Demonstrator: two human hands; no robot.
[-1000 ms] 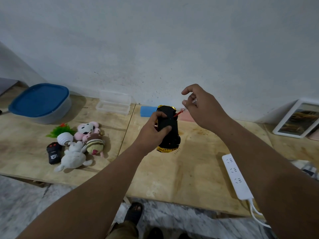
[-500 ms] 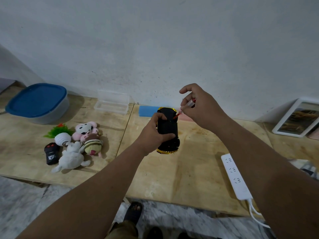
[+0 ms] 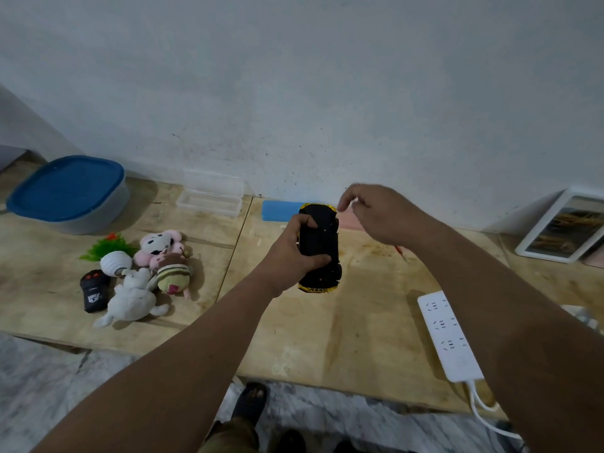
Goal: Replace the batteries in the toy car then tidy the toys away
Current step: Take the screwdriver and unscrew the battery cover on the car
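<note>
My left hand (image 3: 289, 258) grips the toy car (image 3: 319, 248), which is held upside down above the wooden table (image 3: 327, 341); its black underside faces me and yellow bodywork shows at both ends. My right hand (image 3: 376, 214) hovers just right of the car's far end, fingers loosely curled and blurred, with nothing visible between them. A thin red-tipped tool (image 3: 400, 252) pokes out from beneath my right wrist, seemingly lying on the table. At the left lie a black remote (image 3: 93, 291) and several soft toys (image 3: 140, 279).
A blue-lidded tub (image 3: 68, 191) stands at the back left, a clear plastic box (image 3: 210, 197) beside it. A blue block (image 3: 279, 210) lies against the wall behind the car. A white power strip (image 3: 449, 335) and a framed picture (image 3: 565, 227) are on the right.
My right hand has lifted away from the car's far end, and the small tool it pinched no longer shows in its fingers. My left hand still holds the car, slightly lower.
</note>
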